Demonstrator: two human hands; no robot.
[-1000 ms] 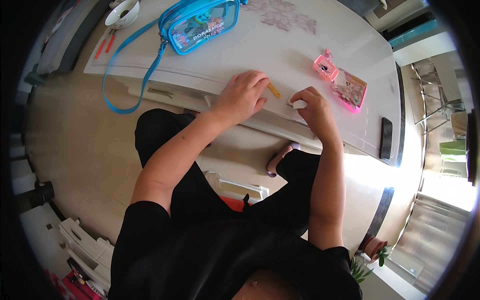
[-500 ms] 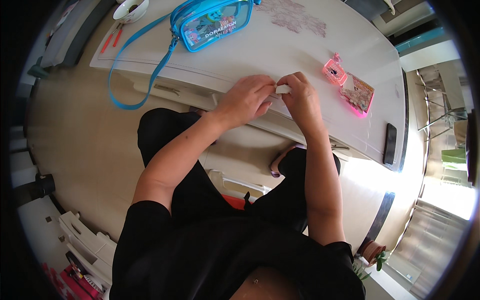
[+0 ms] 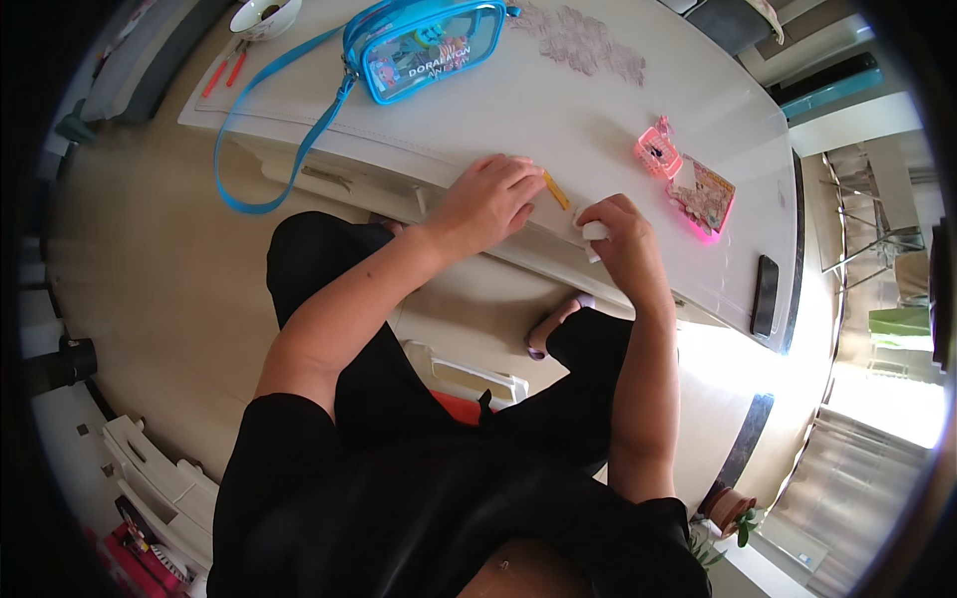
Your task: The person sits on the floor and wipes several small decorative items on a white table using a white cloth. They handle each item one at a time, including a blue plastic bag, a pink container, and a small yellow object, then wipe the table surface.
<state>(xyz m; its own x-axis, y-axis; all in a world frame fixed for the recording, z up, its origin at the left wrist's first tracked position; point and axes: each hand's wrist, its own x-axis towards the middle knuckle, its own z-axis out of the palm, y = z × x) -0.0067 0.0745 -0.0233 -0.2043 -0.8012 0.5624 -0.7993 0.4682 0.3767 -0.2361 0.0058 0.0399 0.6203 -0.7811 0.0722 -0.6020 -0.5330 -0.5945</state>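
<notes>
Closest on my feed, the right hand (image 3: 626, 237) has its fingers closed around a white wad (image 3: 595, 232), tissue or cloth, at the near edge of the table (image 3: 478, 125). Half a second ago it was up against the left hand (image 3: 488, 204); now it has drawn off to the right, which I take to mean a pause between strokes or touches, with the yellow strip (image 3: 558, 191) uncovered again. That strip lies on the tabletop between the hands, its far end at the left fingertips; those fingers are bent, but I can't tell whether they pinch it. Farther over, a flat pink-edged case (image 3: 704, 196) adjoins a pink basket (image 3: 658, 154) with something small and dark inside. Beyond, the clear-fronted blue pouch (image 3: 436, 52) shows colourful shapes, contents or print, and a white bowl (image 3: 267, 22) holds something dark.
</notes>
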